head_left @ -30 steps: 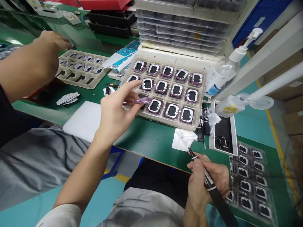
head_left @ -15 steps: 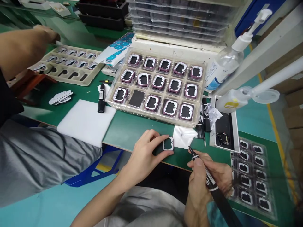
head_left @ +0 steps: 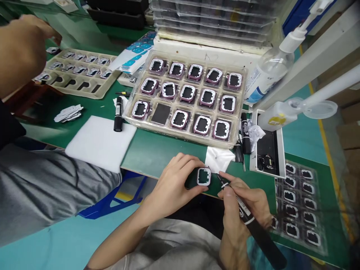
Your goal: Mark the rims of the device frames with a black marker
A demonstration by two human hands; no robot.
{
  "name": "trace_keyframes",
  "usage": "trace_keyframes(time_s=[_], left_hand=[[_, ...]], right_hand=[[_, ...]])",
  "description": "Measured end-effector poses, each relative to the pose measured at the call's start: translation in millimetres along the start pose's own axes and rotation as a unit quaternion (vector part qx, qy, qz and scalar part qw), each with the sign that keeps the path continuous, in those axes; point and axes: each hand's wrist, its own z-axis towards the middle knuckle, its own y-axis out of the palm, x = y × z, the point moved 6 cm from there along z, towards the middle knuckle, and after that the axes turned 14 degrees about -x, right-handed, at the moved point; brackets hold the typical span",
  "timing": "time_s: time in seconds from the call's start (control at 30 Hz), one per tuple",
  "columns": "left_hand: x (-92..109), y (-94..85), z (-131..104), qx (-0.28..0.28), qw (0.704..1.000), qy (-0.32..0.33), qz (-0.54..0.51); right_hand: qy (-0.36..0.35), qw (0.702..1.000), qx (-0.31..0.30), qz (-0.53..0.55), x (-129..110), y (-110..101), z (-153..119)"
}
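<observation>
Between the thumb and fingers of my left hand is a small watch case frame, white-rimmed with a dark outer edge. My right hand grips a black marker pen, its tip pointing at the frame from the right, a small gap apart. Just beyond the pen tip lies a white wipe. Farther back, a clear plastic tray holds several similar purple cases with white rims. One pocket in its front row has no case in it.
Right of the tray are black markers, an open white box, a spray bottle and another case tray. A foam sheet lies left. Another person's arm reaches over a second tray.
The watch case frame has turned in my left hand and sits slightly nearer me. My right hand has brought the marker tip left, closer to the frame. The other person's hand has shifted left.
</observation>
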Motion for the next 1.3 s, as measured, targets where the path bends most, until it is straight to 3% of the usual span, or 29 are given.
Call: trace_keyframes(time_s=[0.07, 0.17, 0.37, 0.63, 1.3], left_hand=[[2, 1.9, 0, -0.003, 1.000, -0.003, 0.010], [2, 3.7, -1, 0.007, 1.000, -0.009, -0.003], [2, 11.0, -2, 0.023, 0.995, 0.005, -0.096], [3, 11.0, -3, 0.070, 0.990, 0.030, -0.119], [5, 10.9, -3, 0.082, 0.991, 0.070, -0.080]], right_hand=[[-0.047, 0.998, -0.005, 0.042, -7, 4, 6], [-0.049, 0.998, -0.018, 0.045, -11, 9, 10], [-0.050, 0.997, -0.045, -0.025, -27, 9, 12], [0.000, 0.985, -0.063, -0.161, -49, 10, 24], [0.038, 0.985, -0.069, -0.156, -44, 13, 23]])
